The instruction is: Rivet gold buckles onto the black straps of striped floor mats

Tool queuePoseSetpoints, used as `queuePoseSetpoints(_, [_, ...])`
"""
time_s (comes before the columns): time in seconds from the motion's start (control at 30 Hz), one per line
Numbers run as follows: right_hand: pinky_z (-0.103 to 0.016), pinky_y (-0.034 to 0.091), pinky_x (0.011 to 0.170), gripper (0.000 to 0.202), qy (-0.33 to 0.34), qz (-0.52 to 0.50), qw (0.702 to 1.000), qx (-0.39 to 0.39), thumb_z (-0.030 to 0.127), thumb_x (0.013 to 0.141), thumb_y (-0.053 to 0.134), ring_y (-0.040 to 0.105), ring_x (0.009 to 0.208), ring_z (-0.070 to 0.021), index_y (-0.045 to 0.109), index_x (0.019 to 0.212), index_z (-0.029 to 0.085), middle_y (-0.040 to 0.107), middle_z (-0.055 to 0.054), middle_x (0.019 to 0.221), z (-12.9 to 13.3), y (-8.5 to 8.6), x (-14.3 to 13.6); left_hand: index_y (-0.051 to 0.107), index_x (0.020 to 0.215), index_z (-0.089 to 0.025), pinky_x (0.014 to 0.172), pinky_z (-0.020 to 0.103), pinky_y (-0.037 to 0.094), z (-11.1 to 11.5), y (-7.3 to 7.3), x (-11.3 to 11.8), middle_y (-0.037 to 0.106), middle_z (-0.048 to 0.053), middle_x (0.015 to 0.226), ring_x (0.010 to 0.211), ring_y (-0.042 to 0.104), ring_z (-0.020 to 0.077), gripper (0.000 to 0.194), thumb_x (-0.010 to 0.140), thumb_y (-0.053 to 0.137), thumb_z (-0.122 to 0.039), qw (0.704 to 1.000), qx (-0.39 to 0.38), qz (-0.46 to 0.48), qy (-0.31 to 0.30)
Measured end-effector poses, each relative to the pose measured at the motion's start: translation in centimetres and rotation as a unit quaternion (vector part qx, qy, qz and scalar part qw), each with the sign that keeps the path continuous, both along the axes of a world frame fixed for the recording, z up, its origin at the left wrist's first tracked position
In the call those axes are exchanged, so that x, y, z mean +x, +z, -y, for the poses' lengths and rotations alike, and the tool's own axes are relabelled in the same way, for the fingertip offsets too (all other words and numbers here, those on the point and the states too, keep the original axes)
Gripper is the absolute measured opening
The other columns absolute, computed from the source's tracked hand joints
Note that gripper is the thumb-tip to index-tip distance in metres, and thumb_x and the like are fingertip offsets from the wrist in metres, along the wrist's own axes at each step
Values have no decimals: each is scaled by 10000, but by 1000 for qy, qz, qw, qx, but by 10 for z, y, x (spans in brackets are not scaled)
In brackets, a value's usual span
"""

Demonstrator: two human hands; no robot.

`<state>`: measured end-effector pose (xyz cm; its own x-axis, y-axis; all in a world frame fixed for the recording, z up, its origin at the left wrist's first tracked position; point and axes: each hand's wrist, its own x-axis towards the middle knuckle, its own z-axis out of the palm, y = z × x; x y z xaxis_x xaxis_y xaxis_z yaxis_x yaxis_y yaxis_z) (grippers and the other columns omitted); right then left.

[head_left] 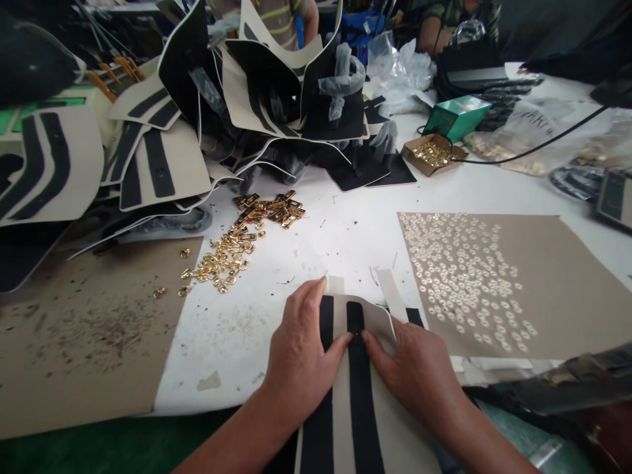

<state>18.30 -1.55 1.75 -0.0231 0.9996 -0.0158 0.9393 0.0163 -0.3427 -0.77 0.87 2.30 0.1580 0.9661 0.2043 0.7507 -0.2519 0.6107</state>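
Observation:
A beige panel with black strips [342, 401] lies at the table's front edge, its near end reaching toward me. My left hand [303, 349] grips its left side, thumb pressed on the central black strip and fingers bent over the far edge. From the right, my right hand [419, 368] holds the panel, its thumb close to the left thumb on the same strip. Between the thumbs shows a small dark spot on the strip. The fingers under the panel are hidden. Pale tabs [392, 295] stick out beyond its far edge.
Gold hardware pieces [227, 257] lie in a pile left of centre. Many small rings [464, 276] cover a brown sheet [567, 283] on the right. Similar panels [168, 164] are heaped at the back left. A small box [429, 155] of gold parts stands near a green box [457, 117]. People sit behind.

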Motion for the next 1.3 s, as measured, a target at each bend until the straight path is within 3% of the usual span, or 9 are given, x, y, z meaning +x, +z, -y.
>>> queuePoseSetpoints(0.07, [-377,490,656,349,-3,2,1000,-2,448,953,508,749,740,-332,743,988,192,769,-119,779,1,-2,0,467,1469,-224,1188,521,403,2,2,1,531,129,1508,1429,451,330,735,809,787,-177,996,57,-28,-55])
queuePoseSetpoints(0.17, [-365,487,678,324,-5,2,1000,-11,403,955,510,755,780,-326,732,1057,192,783,-123,834,0,-1,-2,696,1147,-255,1111,516,457,2,5,4,694,46,1310,1305,560,306,341,828,790,-182,989,43,-39,-140])
queuePoseSetpoints(0.23, [-354,479,685,297,-6,-2,1000,-23,374,952,520,758,800,-321,726,1080,202,788,-116,858,-2,3,-5,733,1008,-258,1026,500,502,1,4,5,730,20,1217,1211,613,287,219,818,802,-172,989,20,-29,-144])
queuePoseSetpoints(0.4, [-337,471,725,241,-19,-65,997,-22,358,924,591,748,871,-309,719,1069,214,786,-95,908,-3,20,-6,752,996,-277,997,512,504,-5,-5,3,727,19,1206,1170,624,297,255,776,828,-171,993,17,10,-115])
queuePoseSetpoints(0.5, [-314,469,717,258,-61,-135,989,15,378,892,637,718,819,-258,706,1092,229,759,-48,878,9,22,12,751,986,-287,1005,516,496,-6,-9,2,727,15,1208,1170,624,302,238,779,818,-192,993,23,25,-112])
queuePoseSetpoints(0.63, [-307,477,701,327,-153,-176,970,69,405,921,571,659,697,-208,696,1155,215,714,-20,813,33,9,62,745,966,-301,1010,517,477,-5,-11,0,727,9,1196,1158,628,297,219,782,806,-200,993,21,33,-109])
queuePoseSetpoints(0.8, [-348,479,805,435,-192,-96,976,45,387,940,514,698,841,-259,667,1279,162,742,-63,861,42,-7,102,743,975,-302,1015,516,464,-3,-15,-2,724,8,1202,1161,626,292,218,785,809,-218,993,26,43,-105])
queuePoseSetpoints(1.03, [-324,504,726,301,-165,-102,981,20,366,908,535,704,755,-241,739,1026,179,744,-53,778,40,-2,97,741,968,-278,1006,511,466,2,-10,-2,730,33,1205,1157,626,290,190,796,783,-208,993,29,52,-104])
queuePoseSetpoints(1.3, [-369,541,786,284,-148,-202,968,0,398,820,634,707,801,-255,767,964,192,751,-42,820,57,-1,104,743,961,-278,1019,504,451,5,-8,-2,731,20,1194,1174,618,281,190,796,795,-200,992,19,63,-103])
